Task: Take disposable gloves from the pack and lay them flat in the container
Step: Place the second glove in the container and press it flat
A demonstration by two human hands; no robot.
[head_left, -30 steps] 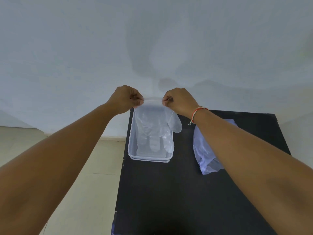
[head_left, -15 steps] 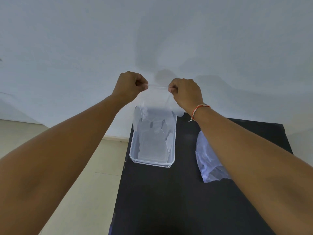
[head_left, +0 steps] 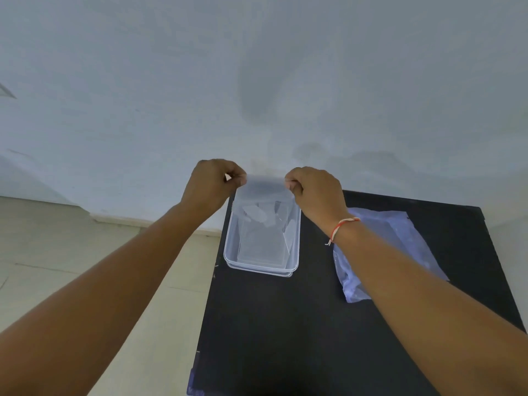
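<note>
A pale wall (head_left: 257, 67) fills the upper half of the view, with a beige tiled floor (head_left: 85, 252) seen at the lower left. A black desk (head_left: 300, 324) occupies the lower right. Near its far left corner a clear plastic container (head_left: 233, 252) is set, its long side running away from the viewer. Thin clear gloves are seen lying inside it, though their number cannot be told. To the right of the container, apart from it and toward the desk's right edge, a translucent pack (head_left: 405, 238) of gloves is laid flat; its left part is hidden by the right forearm.

Both bare arms are stretched forward from the lower corners. The left hand (head_left: 213, 184) and the right hand (head_left: 315, 190) are closed in pinches, knuckles up, level with each other above the container's far end. Between them the cuff edge of one clear glove (head_left: 265, 187) is held taut, the rest of it hanging down into the container. A red and white thread bracelet (head_left: 341, 227) is worn on the right wrist.
</note>
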